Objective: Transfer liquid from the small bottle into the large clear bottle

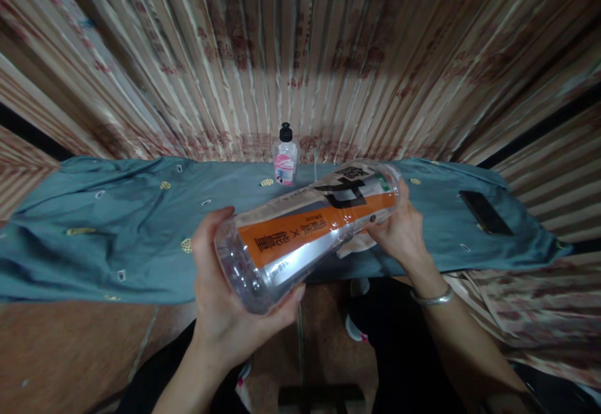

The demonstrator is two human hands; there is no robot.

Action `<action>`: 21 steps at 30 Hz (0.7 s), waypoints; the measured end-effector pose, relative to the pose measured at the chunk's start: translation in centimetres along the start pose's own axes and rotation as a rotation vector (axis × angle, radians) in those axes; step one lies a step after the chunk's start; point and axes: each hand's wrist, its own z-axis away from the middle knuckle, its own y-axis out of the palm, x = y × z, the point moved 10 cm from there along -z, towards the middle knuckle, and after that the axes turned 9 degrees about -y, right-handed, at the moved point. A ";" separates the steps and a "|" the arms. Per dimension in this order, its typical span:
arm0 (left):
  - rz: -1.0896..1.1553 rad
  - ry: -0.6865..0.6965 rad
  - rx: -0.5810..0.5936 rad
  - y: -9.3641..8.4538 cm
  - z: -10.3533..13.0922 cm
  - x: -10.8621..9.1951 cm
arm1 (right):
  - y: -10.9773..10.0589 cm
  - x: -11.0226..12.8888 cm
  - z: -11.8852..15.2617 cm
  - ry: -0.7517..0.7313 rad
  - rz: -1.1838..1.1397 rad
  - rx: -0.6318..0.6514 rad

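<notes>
A large clear plastic bottle (300,229) with an orange, white and black label is held up in front of me, lying at a slant. Its broad base points toward the lower left, where my left hand (230,301) is wrapped round it. At the upper right end my right hand (399,232), with a silver bangle on the wrist, grips the bottle. That end is partly hidden by my fingers. Something pale, partly covered by the bottle, shows below it near my right hand; I cannot make out what it is.
A small clear bottle (285,162) with a black cap and pink label stands upright at the back of the table. The blue-green tablecloth (141,226) is creased. A black phone (486,212) lies on the right. A pleated curtain (300,57) hangs behind.
</notes>
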 end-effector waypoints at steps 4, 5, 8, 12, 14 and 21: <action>0.006 -0.005 0.004 -0.1 0.0 0.2 | 0.0 0.0 0.0 0.010 0.019 0.002; 0.007 -0.002 0.004 -0.1 -0.1 0.2 | 0.0 -0.1 0.0 0.010 0.022 0.004; 0.007 0.036 0.001 -0.2 -0.1 0.0 | 0.1 -0.2 0.1 0.011 0.027 0.005; 0.007 0.020 -0.007 -0.1 -0.1 0.0 | 0.1 -0.3 0.1 0.017 0.019 0.012; 0.005 0.013 -0.008 -0.1 -0.1 0.0 | 0.1 -0.2 0.0 0.013 0.009 0.016; 0.010 0.009 -0.008 -0.1 -0.1 0.0 | 0.1 -0.1 0.0 0.016 -0.015 0.012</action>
